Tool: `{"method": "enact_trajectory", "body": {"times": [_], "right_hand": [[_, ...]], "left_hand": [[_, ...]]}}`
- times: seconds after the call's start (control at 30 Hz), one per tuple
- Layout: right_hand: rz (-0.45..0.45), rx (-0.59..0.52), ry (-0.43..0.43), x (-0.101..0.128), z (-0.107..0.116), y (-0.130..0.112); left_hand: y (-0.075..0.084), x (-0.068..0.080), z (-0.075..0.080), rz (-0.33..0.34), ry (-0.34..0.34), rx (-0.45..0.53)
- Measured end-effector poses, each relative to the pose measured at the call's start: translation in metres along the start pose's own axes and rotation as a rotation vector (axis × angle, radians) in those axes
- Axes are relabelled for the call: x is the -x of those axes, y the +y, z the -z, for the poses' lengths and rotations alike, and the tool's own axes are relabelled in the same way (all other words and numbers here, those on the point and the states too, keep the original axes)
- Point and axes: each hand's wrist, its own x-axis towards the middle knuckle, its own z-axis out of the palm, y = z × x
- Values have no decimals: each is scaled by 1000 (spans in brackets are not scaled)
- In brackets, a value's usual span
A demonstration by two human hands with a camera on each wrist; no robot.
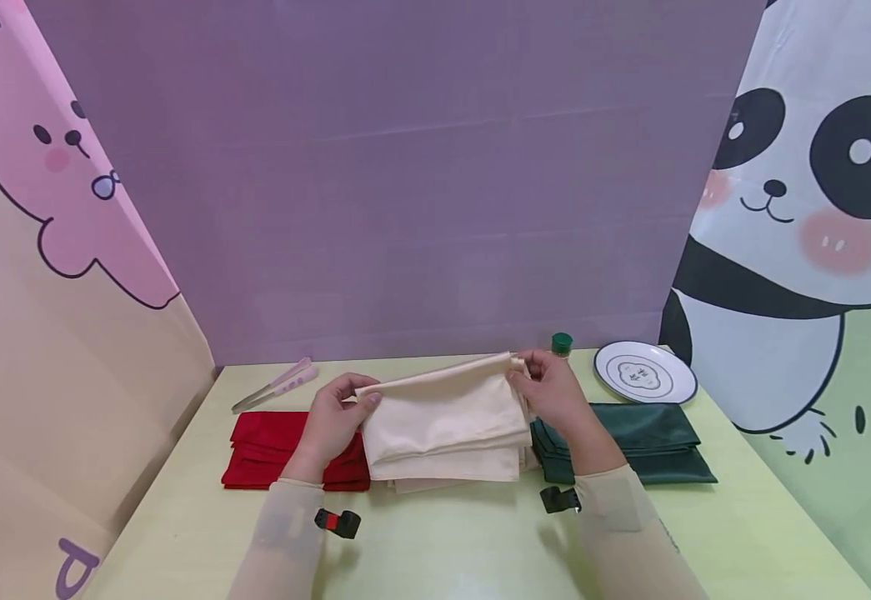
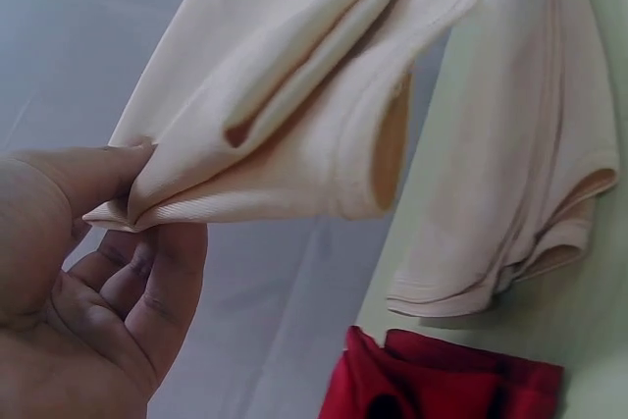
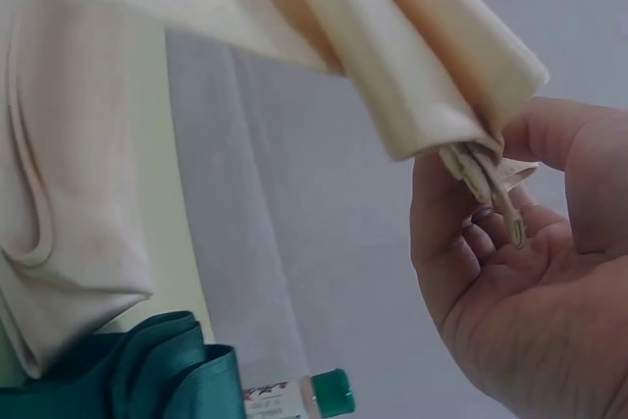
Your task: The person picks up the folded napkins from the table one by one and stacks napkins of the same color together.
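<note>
A folded cream cloth (image 1: pixel 443 412) hangs between my two hands above the table. My left hand (image 1: pixel 333 423) pinches its upper left corner between thumb and fingers. At the upper right corner, my right hand (image 1: pixel 555 390) pinches the gathered layers, whose edges poke out past the fingers in the right wrist view. Below the held cloth, a second folded cream cloth (image 2: pixel 491 164) lies on the table, mostly hidden in the head view. To its left is a folded red cloth (image 1: pixel 266 450), and to its right a folded dark green cloth (image 1: pixel 653 442).
Lilac-handled scissors (image 1: pixel 277 386) lie at the back left of the pale table (image 1: pixel 435 550). A white plate (image 1: pixel 606 375) with a dark rim stands at the back right. Behind my right hand is a green-capped bottle (image 3: pixel 285 399). Printed walls enclose the table.
</note>
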Motion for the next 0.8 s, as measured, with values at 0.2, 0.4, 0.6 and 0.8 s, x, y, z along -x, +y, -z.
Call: {"method": "enact_trajectory", "body": {"times": [0.2, 0.4, 0.6, 0.8], "right_hand": [[4, 36, -19, -4, 1, 13], [-31, 79, -30, -8, 2, 23], [-44, 128, -42, -9, 1, 33], [-55, 193, -56, -8, 0, 40]], "left_hand": [[-7, 0, -6, 25, -11, -10], [-13, -1, -10, 38, -9, -34], [-21, -2, -13, 53, -9, -81], [-27, -2, -15, 40, -15, -171]]}}
